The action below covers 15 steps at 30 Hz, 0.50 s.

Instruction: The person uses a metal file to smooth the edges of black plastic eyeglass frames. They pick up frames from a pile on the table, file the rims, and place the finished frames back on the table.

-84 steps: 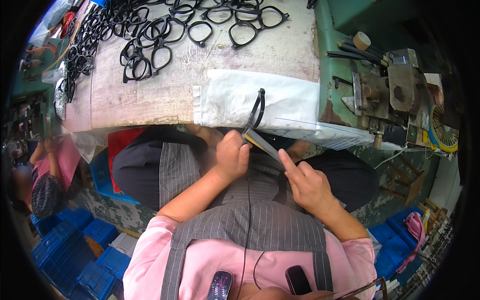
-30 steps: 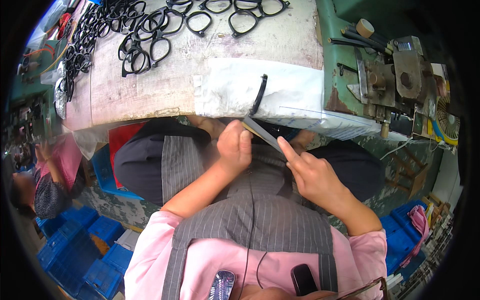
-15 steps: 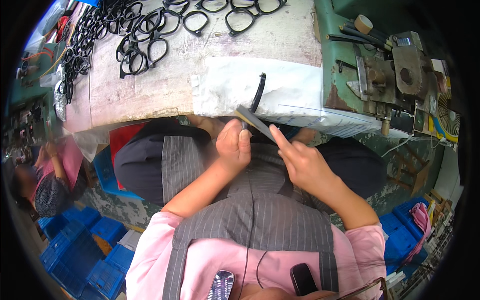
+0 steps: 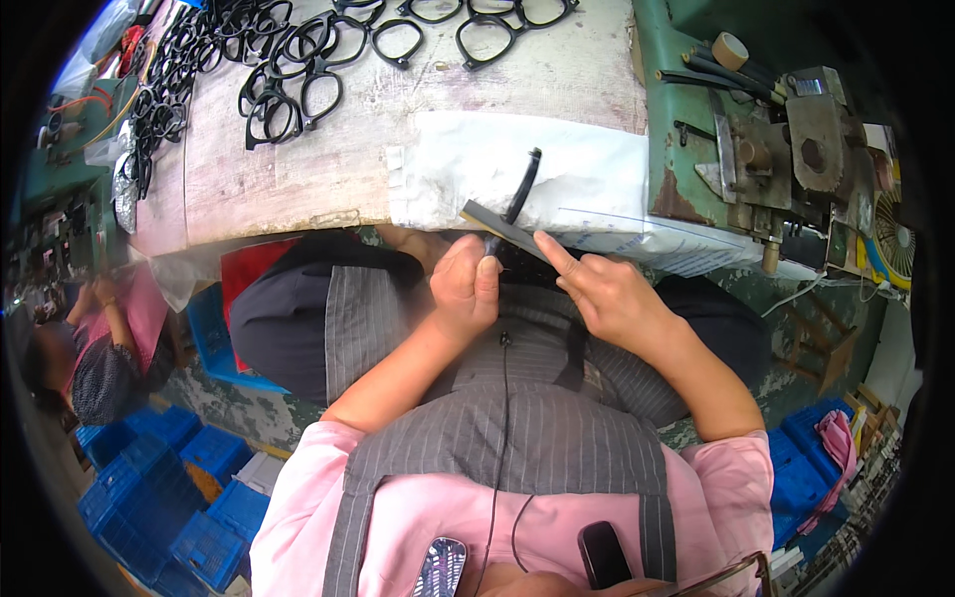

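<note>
My left hand (image 4: 466, 286) is closed in a fist at the table's front edge, gripping a black eyeglass temple (image 4: 523, 186) whose free end sticks up and away over the white sheet (image 4: 448, 164). In my right hand (image 4: 619, 306) is a flat grey file-like stick with a yellowish edge (image 4: 502, 227), my index finger stretched along it. The stick lies slantwise across the lower part of the temple, just above my left thumb. My left fingers hide the temple's near end.
Many black eyeglass frames (image 4: 398, 42) lie at the far left and back of the table (image 4: 288, 189). A metal clamp-like machine (image 4: 776, 149) stands on the green bench at right. Blue crates (image 4: 139, 497) fill the lower left, where another person (image 4: 109, 348) sits.
The stick has slid slightly left and lies at a flatter angle across the temple. My right hand has turned a little with it; the left keeps its grip. The view has shifted slightly.
</note>
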Each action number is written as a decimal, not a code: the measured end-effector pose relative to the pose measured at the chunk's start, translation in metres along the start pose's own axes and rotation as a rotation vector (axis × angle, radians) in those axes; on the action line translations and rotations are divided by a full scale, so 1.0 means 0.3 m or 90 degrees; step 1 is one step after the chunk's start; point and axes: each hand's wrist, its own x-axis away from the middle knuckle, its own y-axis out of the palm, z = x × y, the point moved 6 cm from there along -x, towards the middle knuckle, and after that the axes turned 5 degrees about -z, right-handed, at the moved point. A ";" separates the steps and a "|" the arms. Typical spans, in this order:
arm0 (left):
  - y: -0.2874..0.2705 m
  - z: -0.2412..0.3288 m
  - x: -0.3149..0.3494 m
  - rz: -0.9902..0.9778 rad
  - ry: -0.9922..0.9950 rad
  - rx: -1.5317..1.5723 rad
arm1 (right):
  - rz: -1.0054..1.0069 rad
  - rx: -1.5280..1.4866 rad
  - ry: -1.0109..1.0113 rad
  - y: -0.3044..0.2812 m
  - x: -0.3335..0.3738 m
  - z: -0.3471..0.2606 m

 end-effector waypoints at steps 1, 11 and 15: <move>0.001 0.002 0.003 -0.001 0.000 -0.003 | -0.012 0.014 0.009 0.005 0.013 0.009; 0.010 -0.003 0.011 -0.019 0.036 -0.025 | 0.002 0.063 0.056 -0.077 0.190 -0.011; 0.015 -0.003 0.007 -0.009 0.067 0.002 | 0.021 0.061 0.028 -0.049 0.151 -0.046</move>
